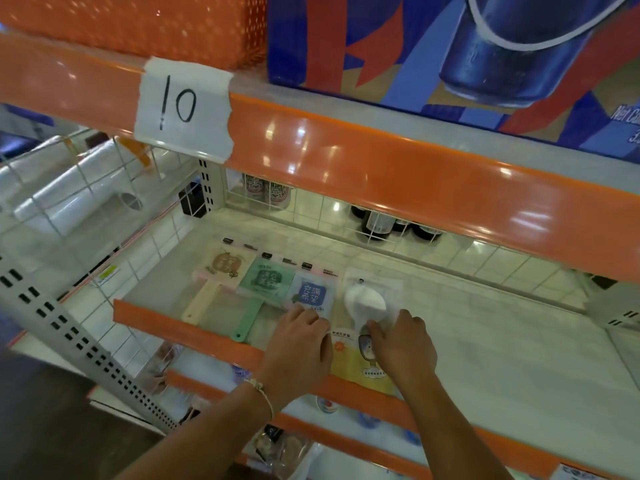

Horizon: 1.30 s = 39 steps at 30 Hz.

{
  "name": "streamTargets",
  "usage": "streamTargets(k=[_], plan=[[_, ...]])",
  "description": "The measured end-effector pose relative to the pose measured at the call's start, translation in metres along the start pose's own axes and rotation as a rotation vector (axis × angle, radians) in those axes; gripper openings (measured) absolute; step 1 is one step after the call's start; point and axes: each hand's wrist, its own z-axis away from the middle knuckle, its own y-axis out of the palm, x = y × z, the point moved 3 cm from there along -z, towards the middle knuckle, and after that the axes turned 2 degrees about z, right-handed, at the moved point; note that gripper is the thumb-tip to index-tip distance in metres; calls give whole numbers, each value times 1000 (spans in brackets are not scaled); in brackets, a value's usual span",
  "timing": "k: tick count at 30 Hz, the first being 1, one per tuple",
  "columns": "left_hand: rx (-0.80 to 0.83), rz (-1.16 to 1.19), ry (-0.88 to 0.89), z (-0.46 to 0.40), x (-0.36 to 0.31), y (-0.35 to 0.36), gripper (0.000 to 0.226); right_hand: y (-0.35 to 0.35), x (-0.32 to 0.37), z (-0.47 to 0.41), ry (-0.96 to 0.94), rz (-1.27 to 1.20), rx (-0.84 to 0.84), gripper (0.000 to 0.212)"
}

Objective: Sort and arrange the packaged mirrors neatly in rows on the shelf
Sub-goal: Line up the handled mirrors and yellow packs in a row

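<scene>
View from above of a store shelf (pixel 485 341), pale glossy surface w/ a shiny orange plastic front lip and thin white wire-grid walls at back & left. Four packaged mirrors lie flat in a row near the front-left.

Far left: cream mirror (pixel 221 268), square head w/ brown print, long flat handle pointing near. Just beside it, green mirror (pixel 265 280), same paddle shape, handle reaching the orange lip. Next, blue mirror (pixel 313 294), square face w/ blue-and-white print; its near edge sits under the left hand (pixel 298 344). Left fingers curled loosely, tips resting on the pack; can't tell if they grip it. A thin pale bracelet (pixel 259 388) circles that wrist.

Rightmost: white mirror (pixel 363 301), rounded head inside a clear crinkly bag w/ a yellow printed card at the near end, overhanging the lip. Right hand (pixel 401 341) lies on this pack, fingertips pinching the bag just near of the white head.

Rest of shelf to the right is bare. Above: another orange-edged shelf w/ a torn paper tag (pixel 183 109) handwritten "10", an orange mesh basket (pixel 138 26) & a blue-red carton (pixel 450 64). Dark bottles (pixel 377 223) show behind the back grid.
</scene>
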Motion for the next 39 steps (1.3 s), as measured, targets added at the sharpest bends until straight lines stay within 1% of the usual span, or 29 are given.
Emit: streamTargets(k=[5,11,17,22,27,32,35,39], plan=[[-19,-83,102,5,-6,2,25,5,1,2,-33,-3,-29,47],[100,-102,279,8,-11,13,31,9,3,0,-66,3,-35,50],[128,-120,357,14,-11,23,35,12,0,0,-75,119,-99,46],[136,-117,360,18,-16,23,37,14,-1,1,-94,107,-122,43],[134,-116,353,16,-20,20,39,12,-5,0,-97,96,-108,44],[101,-105,336,3,-30,11,41,0,-15,4,-72,-16,-105,52],[85,-83,326,-11,-49,10,42,-14,-39,3,-72,-62,-136,51],[114,-33,313,-35,-86,19,42,-37,-90,-4,-22,-89,-191,53]])
